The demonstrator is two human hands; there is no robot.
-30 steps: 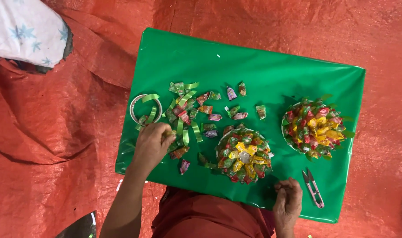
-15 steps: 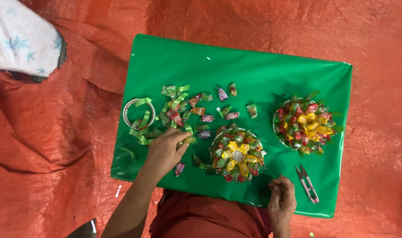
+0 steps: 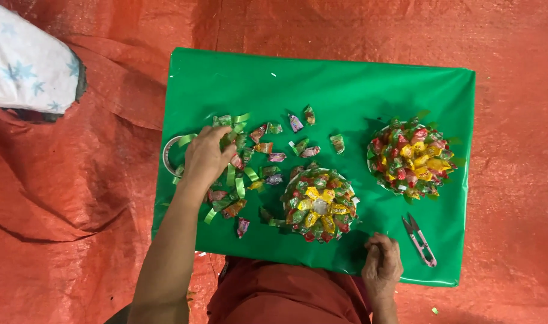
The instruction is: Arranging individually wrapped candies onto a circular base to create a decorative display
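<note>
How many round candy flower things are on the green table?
2. One round rosette of wrapped sweets sits near the front edge, between the person's hands. The other round sweet rosette lies further right and back, above the small snips. None seems hidden.

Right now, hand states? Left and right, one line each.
Left hand: palm down over the loose wrapped candies, fingers curled; whether it grips one cannot be told.
Right hand: loosely curled at the green board edge, apparently holding nothing.

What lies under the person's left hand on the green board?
The left hand rests on loose wrapped candies and green ribbon strips, beside a tape roll. Whatever sits directly beneath the palm is covered.
</note>
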